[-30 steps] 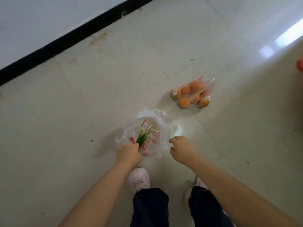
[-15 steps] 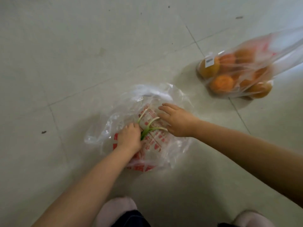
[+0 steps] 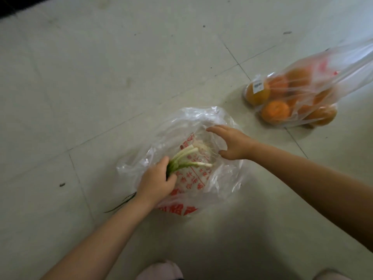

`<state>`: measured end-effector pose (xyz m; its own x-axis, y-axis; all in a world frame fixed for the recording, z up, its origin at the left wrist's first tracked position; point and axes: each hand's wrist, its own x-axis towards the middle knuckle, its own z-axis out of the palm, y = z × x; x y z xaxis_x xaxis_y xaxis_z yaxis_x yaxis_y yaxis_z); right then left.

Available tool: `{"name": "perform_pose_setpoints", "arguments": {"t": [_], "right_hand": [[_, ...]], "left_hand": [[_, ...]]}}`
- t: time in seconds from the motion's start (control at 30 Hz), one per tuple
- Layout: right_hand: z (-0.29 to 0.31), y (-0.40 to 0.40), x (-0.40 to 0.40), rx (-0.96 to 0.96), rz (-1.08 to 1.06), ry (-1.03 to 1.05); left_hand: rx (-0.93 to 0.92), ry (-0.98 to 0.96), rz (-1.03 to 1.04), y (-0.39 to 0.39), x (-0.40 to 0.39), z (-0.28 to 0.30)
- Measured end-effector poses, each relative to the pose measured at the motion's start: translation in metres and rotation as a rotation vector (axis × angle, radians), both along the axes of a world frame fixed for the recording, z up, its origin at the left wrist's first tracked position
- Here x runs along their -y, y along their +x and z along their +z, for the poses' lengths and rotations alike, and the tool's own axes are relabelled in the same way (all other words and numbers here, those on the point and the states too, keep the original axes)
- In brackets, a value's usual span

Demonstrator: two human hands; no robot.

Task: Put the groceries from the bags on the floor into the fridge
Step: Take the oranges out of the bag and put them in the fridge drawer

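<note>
A pale tiled floor (image 3: 101, 87) fills the view, crossed by thin grout lines and dotted with a few dark specks. On it lies a crumpled clear plastic bag (image 3: 224, 178) with red printing, its mouth open upward. The left hand (image 3: 156, 181) is closed around a bunch of spring onions (image 3: 186, 158) – fingers wrapped round the green part, white ends pointing up and to the right over the bag's opening, and a few thin green tips showing on the floor behind the wrist. The right hand (image 3: 232, 143) hovers over the far edge of the bag with fingers spread and curved, holding nothing. Farther right, apart from the first bag, a second clear bag of oranges (image 3: 292, 100) rests on the tiles. Two pale shoe tips (image 3: 161, 271) show at the bottom edge.
</note>
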<state>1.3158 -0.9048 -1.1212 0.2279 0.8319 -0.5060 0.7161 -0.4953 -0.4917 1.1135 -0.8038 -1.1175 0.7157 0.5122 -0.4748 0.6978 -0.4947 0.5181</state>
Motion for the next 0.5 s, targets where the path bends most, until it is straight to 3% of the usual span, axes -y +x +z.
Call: {"name": "perform_pose_setpoints", "arguments": {"t": [0.17, 0.27, 0.33, 0.43, 0.5], "right_hand": [[0.005, -0.001, -0.001, -0.083, -0.116, -0.013], [0.020, 0.000, -0.005, -0.407, -0.427, 0.050], [0.035, 0.008, -0.006, -0.553, -0.526, 0.080], [0.067, 0.032, 0.001, -0.651, -0.624, 0.096], [0.093, 0.052, 0.009, -0.612, -0.742, 0.134]], "left_hand": [[0.230, -0.095, 0.296, 0.005, -0.016, 0.035], [0.279, -0.145, 0.294, 0.024, -0.025, 0.058], [0.272, -0.196, 0.307, 0.038, -0.031, 0.075], [0.288, -0.286, 0.340, 0.068, -0.037, 0.101], [0.308, -0.325, 0.358, 0.092, -0.037, 0.117]]}}
